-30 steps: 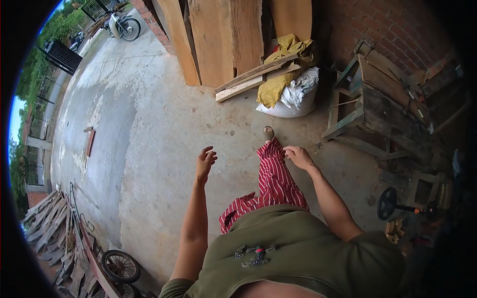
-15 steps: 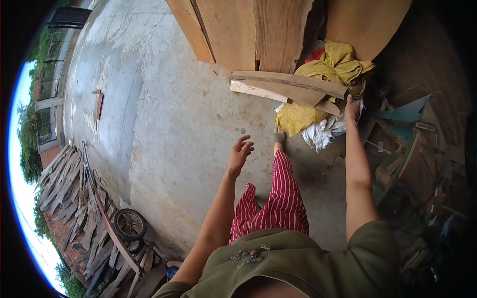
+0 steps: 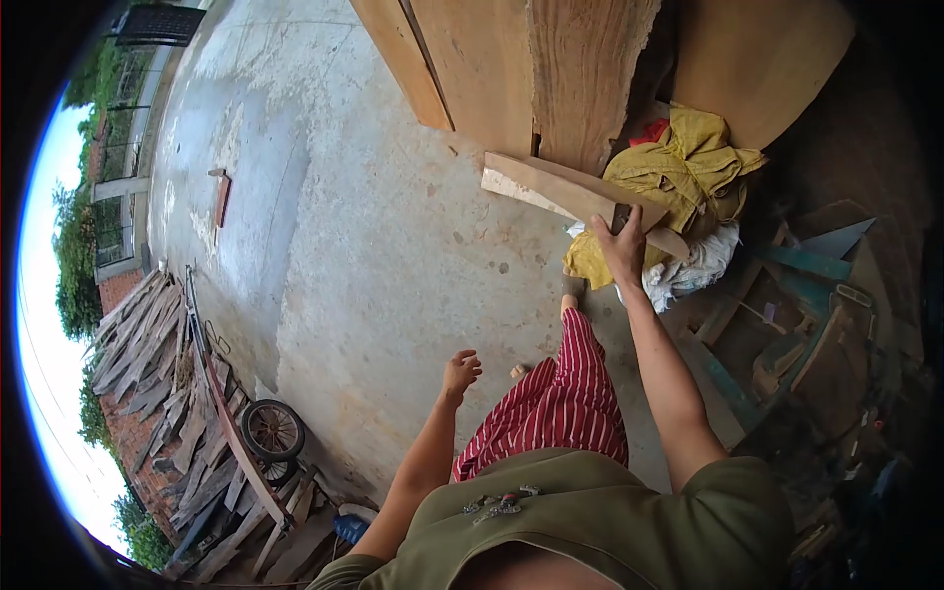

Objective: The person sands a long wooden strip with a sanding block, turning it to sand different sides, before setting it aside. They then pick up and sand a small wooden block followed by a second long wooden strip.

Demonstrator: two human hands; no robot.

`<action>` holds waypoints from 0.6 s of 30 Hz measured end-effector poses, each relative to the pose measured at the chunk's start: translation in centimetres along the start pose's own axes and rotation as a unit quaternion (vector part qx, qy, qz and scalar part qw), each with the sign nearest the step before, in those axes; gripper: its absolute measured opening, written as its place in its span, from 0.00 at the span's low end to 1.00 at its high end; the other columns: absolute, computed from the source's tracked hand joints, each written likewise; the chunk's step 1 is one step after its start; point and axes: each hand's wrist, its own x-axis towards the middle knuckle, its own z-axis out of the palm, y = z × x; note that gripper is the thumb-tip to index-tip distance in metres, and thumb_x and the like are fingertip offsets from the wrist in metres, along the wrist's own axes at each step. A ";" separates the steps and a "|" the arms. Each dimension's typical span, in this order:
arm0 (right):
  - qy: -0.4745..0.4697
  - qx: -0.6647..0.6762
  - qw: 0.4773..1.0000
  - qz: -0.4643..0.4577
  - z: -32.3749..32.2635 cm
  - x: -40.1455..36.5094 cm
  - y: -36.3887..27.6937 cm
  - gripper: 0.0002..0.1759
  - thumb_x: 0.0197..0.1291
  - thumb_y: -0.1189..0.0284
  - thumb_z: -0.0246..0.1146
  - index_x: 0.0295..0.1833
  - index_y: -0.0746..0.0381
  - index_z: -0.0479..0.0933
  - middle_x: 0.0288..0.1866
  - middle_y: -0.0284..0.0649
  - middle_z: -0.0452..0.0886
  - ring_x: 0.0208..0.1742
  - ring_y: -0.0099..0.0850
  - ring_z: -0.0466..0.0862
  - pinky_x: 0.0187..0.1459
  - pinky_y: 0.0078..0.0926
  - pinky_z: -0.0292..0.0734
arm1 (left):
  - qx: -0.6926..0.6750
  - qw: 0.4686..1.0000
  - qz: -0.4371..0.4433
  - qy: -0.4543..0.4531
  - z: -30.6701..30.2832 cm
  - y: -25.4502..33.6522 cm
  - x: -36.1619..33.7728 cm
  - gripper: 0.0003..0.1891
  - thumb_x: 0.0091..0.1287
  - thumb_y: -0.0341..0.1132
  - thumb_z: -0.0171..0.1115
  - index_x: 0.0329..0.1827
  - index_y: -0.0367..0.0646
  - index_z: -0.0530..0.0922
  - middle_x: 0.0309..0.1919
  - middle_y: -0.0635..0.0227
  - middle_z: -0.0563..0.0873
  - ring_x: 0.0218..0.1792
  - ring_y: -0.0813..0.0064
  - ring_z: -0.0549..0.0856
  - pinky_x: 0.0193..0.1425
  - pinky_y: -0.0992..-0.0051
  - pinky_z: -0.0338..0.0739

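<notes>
Closing around a plank point(image 3: 560, 185), the right grip point(image 3: 622, 246) holds it where it lies across a yellow cloth point(image 3: 698, 157) and a white sack point(image 3: 693, 270), below leaning boards point(image 3: 531, 69). The left grip point(image 3: 460, 374) hangs empty, fingers loosely curled, over the floor point(image 3: 393, 246).

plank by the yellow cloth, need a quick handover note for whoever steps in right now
Right hand: reached forward, fingers closed on the upper plank near its far end.
Left hand: open, empty, in the air over the floor.
Things: the plank lies slanted across a paler plank, its far end on the yellow cloth and white sack, in front of the big slabs that lean upright.
Done: the plank is gripped.
Left: it has not been lifted off the pile; the paler plank is untouched.
</notes>
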 end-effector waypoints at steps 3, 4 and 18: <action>-0.072 -0.034 0.997 -0.017 2.6 -4.6 -4.8 0.37 0.56 0.63 0.70 0.67 0.59 0.60 0.40 0.58 0.84 0.41 0.59 0.84 0.40 0.51 0.78 | -0.011 0.998 0.049 -0.033 1.6 0.6 -0.8 0.20 0.73 0.39 0.55 0.66 0.43 0.74 0.48 0.61 0.86 0.45 0.69 0.86 0.48 0.71 0.79; -0.050 -0.019 0.996 -0.065 3.7 -5.9 -5.3 0.36 0.57 0.64 0.70 0.68 0.57 0.61 0.36 0.56 0.85 0.37 0.58 0.85 0.38 0.50 0.79 | -0.016 0.994 0.086 -0.064 2.2 1.1 -0.9 0.20 0.74 0.40 0.54 0.66 0.43 0.74 0.48 0.60 0.86 0.46 0.69 0.86 0.49 0.71 0.79; -0.155 0.002 0.928 -0.339 -12.9 -35.5 -23.1 0.25 0.53 0.71 0.71 0.57 0.65 0.76 0.40 0.51 0.86 0.35 0.44 0.88 0.35 0.33 0.82 | -0.563 0.779 0.043 -0.272 1.2 -7.0 -5.6 0.70 0.53 0.87 0.35 0.77 0.24 0.37 0.77 0.42 0.54 0.76 0.45 0.61 0.77 0.47 0.59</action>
